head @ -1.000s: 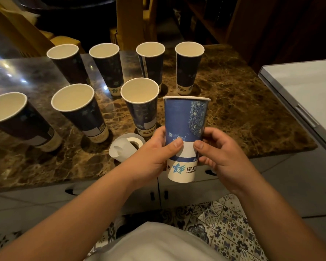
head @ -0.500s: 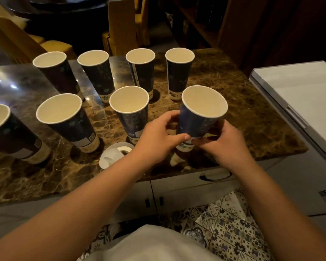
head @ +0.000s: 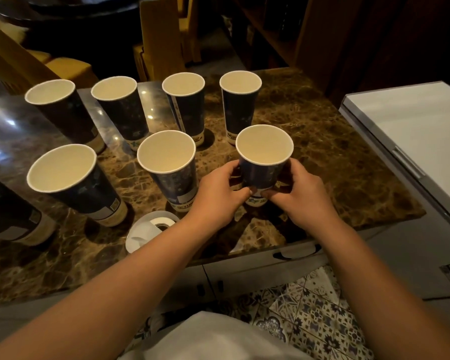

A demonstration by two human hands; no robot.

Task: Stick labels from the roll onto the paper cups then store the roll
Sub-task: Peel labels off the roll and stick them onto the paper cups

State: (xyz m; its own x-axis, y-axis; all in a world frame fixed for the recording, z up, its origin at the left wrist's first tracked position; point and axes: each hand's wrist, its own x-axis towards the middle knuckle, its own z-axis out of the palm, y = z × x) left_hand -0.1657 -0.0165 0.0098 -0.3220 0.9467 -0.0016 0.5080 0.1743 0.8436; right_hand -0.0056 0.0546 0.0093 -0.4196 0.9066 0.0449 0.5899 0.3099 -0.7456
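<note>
Both hands, left hand [head: 218, 196] and right hand [head: 300, 197], clasp the front-right cup [head: 263, 165], standing on the marble table [head: 335, 157]. Left of it, pale patches mark neighbouring cups; the label roll [head: 151, 229] lies unstored.
</note>
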